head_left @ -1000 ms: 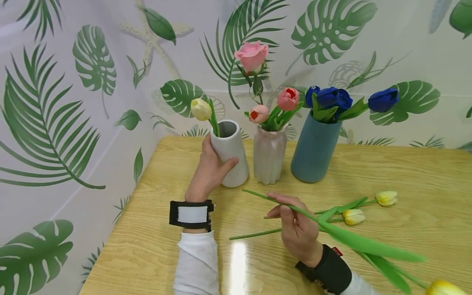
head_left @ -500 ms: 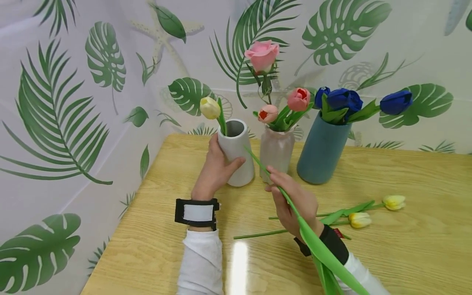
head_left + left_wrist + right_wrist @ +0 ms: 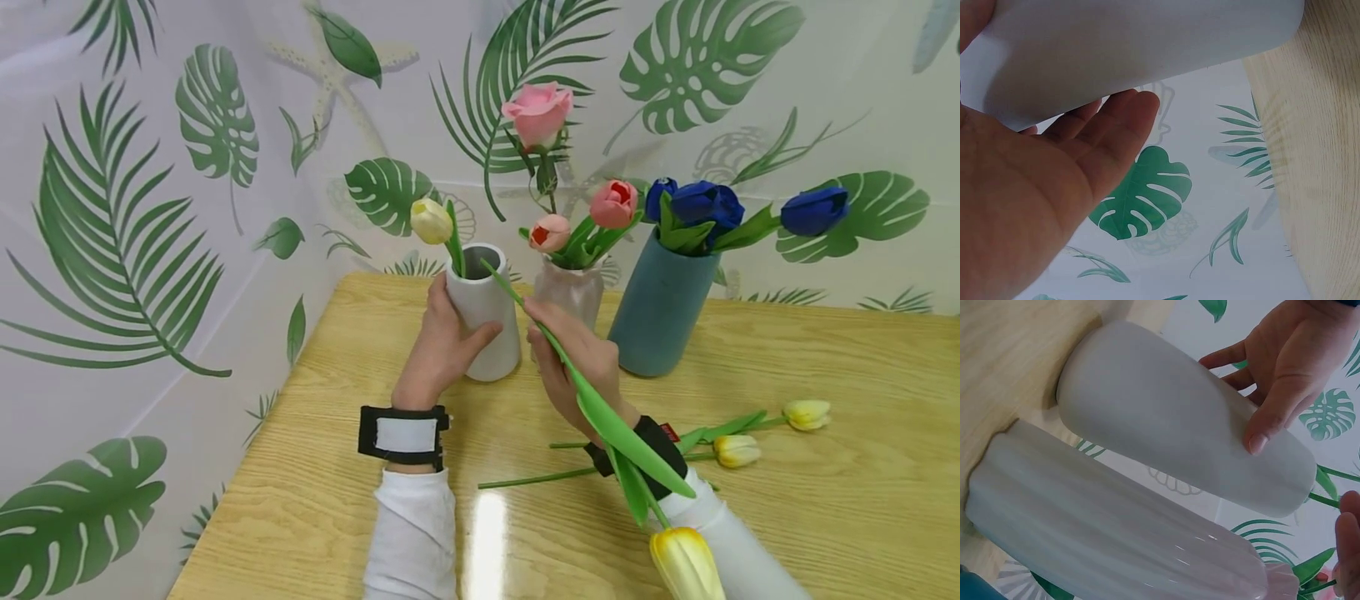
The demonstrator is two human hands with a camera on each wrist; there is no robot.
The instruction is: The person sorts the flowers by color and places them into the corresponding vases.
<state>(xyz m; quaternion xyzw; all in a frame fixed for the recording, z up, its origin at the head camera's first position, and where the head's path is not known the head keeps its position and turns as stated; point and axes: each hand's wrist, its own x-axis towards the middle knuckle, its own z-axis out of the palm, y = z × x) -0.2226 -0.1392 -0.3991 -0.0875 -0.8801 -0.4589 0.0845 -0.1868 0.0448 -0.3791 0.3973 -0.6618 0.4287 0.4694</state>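
My left hand [image 3: 435,350] grips the smooth white vase [image 3: 495,333], thumb across its front and fingers round its far side. Up close, the left wrist view has the vase wall [image 3: 1141,44] resting against that hand. One cream tulip [image 3: 431,222] leans out over the vase's left rim. In my right hand [image 3: 581,362], a yellow-and-white tulip [image 3: 630,442] is pinched by its stem. Its bare stem end points at the vase mouth, overlapping the rim in the head view, while the blossom hangs back over my right forearm. Only some right fingertips [image 3: 1349,537] show in the right wrist view.
Close to the right stands a ribbed pale pink vase [image 3: 573,292] holding a pink rose [image 3: 538,115] and two pink tulips. Beyond it is a blue vase [image 3: 663,308] of blue flowers. Two yellow tulips [image 3: 737,451] lie on the wooden table [image 3: 840,517], partly behind my right arm.
My right hand has moved left and up with the tulip, bringing its stem end from over the table to the white vase's mouth. My left hand keeps its grip on the vase.
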